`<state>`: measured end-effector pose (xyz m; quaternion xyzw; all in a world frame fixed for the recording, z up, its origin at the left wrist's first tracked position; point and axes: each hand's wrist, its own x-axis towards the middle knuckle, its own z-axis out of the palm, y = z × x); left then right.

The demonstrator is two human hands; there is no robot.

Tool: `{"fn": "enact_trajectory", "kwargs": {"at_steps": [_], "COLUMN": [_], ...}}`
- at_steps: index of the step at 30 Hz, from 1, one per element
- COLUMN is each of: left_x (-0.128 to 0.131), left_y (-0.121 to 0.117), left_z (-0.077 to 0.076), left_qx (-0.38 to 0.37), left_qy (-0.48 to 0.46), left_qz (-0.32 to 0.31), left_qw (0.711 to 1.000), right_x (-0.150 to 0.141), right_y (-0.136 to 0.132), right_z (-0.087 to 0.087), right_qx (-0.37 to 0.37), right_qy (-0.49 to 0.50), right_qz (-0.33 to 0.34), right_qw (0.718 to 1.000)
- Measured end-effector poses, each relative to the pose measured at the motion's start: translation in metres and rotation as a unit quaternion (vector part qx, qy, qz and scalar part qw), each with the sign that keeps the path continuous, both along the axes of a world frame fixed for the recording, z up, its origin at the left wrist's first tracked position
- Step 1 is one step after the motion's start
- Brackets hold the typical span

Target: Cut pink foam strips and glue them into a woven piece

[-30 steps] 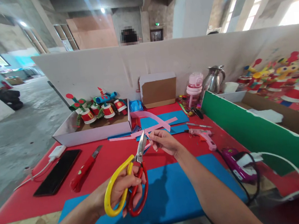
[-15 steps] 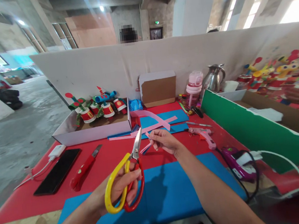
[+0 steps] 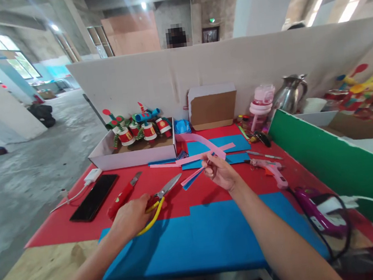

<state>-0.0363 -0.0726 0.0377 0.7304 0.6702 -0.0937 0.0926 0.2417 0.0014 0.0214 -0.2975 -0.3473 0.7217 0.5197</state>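
Note:
My left hand (image 3: 132,215) is closed on a pair of scissors (image 3: 157,206) with yellow and red handles, held low over the red table cover. The blades point up and to the right. My right hand (image 3: 220,172) pinches a small bundle of pink and blue paper strips (image 3: 193,179), whose free ends point left toward the scissor tips without touching them. Just behind that hand lie long pink strips (image 3: 204,152) and blue sheets (image 3: 237,143). To the left of the scissors is a red-handled utility knife (image 3: 123,195).
A white box (image 3: 134,158) of paper-cup figures stands at back left, near a black phone (image 3: 94,197). On the right are a pink glue gun (image 3: 271,171), a purple device (image 3: 321,214) with cables and a green-sided box (image 3: 330,164). A blue sheet (image 3: 185,248) covers the front edge.
My left hand has lowered the scissors and turned them from upright to nearly level. The strip bundle in my right hand now points left. The view has swung left.

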Motion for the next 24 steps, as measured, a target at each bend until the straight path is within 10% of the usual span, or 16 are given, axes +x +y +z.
{"fn": "enact_trajectory", "kwargs": {"at_steps": [17,24], "left_x": [-0.042,-0.089], "left_y": [0.059,0.063], "left_z": [-0.011,-0.004], "left_qx": [0.104,0.028], "left_qy": [-0.098,-0.025], "left_qz": [-0.103,0.07], "left_qw": [0.984,0.997], "right_x": [-0.004,-0.006], "right_y": [0.007,0.008], "right_z": [-0.014,-0.016], "right_qx": [-0.103,-0.099], "right_qy": [-0.088,-0.092], "right_qz": [-0.028,-0.031], "right_qw": [0.99,0.99]}}
